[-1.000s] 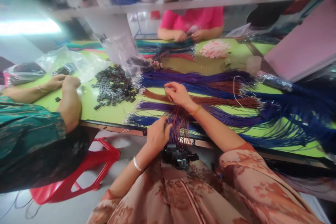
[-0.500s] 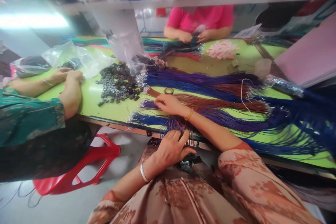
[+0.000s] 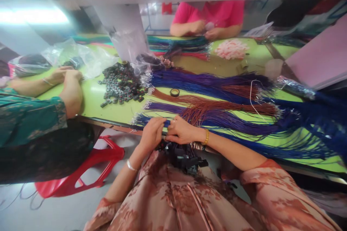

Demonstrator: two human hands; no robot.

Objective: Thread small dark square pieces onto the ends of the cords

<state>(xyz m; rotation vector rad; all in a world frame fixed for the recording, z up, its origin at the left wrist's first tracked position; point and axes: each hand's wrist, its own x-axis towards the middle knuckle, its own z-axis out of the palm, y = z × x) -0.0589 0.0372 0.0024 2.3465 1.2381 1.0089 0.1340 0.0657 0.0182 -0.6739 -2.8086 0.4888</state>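
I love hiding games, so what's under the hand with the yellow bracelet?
Black pieces show below the right hand, over the patterned clothing. Anything directly beneath its palm is covered, so I can't tell.

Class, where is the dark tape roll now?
In the head view, the dark tape roll lies near the centre, on the green table beyond the right hand, beside the brown wires.
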